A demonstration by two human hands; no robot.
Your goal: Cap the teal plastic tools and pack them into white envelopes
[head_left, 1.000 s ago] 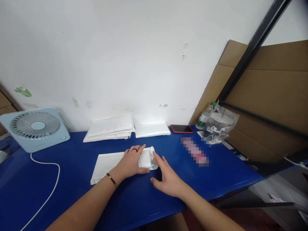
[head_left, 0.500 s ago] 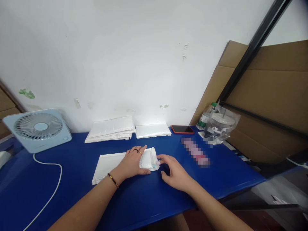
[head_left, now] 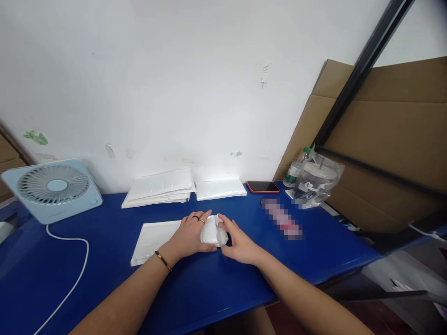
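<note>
Blue tabletop (head_left: 300, 249) spreads from white packet (head_left: 210, 231) to near edge (head_left: 230, 311).

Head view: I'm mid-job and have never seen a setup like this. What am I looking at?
There is no machine here, just a person's two bare hands, seen by one head-worn camera looking forward and down. On the blue table, the left hand rests on a white packet. The fingers of the right hand touch its right end; whether they pinch it is unclear. Behind lie a stack of white packets and a phone. A fan stands at left; a bottle and a bagged cup at right.
</note>
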